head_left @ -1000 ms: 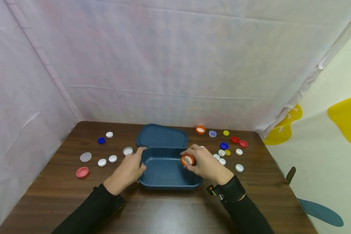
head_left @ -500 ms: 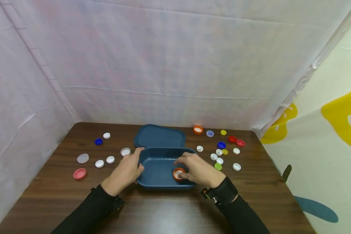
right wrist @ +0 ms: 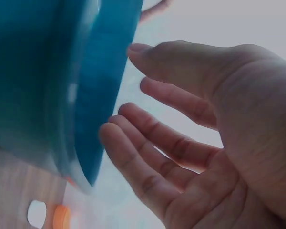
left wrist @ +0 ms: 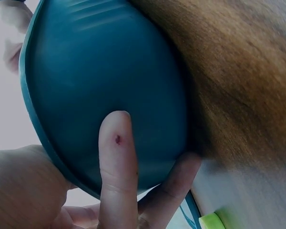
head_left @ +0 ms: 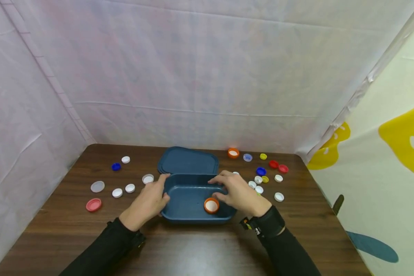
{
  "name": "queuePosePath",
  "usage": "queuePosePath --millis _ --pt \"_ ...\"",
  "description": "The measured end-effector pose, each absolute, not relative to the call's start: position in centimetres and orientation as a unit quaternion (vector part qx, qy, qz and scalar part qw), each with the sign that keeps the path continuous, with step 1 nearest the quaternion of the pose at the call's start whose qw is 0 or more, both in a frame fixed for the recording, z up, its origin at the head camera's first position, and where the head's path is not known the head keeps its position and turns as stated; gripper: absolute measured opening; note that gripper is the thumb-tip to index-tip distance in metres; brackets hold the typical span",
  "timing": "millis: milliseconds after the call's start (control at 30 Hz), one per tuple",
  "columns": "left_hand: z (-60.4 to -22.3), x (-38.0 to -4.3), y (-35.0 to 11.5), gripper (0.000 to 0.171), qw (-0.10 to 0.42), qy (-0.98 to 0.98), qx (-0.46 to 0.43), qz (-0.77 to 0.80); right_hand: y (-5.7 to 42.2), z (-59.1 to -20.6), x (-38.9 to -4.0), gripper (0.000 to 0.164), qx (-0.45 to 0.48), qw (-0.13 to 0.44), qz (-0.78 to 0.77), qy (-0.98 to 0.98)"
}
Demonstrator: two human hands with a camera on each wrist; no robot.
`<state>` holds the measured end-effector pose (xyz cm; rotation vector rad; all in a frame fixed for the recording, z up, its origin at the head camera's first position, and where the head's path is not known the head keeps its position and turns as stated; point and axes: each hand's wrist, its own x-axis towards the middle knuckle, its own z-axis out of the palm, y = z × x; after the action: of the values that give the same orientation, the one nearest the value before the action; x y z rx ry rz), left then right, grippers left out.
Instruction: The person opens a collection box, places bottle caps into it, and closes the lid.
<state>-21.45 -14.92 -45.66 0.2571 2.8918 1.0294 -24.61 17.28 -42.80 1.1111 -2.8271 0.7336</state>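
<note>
Done: we see one orange bottle cap (head_left: 211, 206) inside the blue tub (head_left: 183, 207) | Outside: loose caps (head_left: 279, 197) flank it; early, we judge | Hands: our left hand (head_left: 146, 202) grips its left end; our right hand (head_left: 240, 194), fingers parted, holds nothing over its right end

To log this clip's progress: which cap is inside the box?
The orange cap near the right hand; all other visible caps, even the far orange one, lie on the table.
</note>
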Motion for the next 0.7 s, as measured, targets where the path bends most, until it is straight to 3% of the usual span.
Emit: queuePosePath --millis 433,700 --pt "-45.7 -21.4 -15.0 0.074 0.028 0.939 0.085 0.332 20.8 -42.1 -28.3 0.041 0.279 0.098 0.247 -0.923" --pt "-45.6 -21.4 -14.9 0.074 0.03 0.939 0.085 0.331 22.7 -44.3 -30.7 0.043 0.226 0.081 0.245 -0.939"
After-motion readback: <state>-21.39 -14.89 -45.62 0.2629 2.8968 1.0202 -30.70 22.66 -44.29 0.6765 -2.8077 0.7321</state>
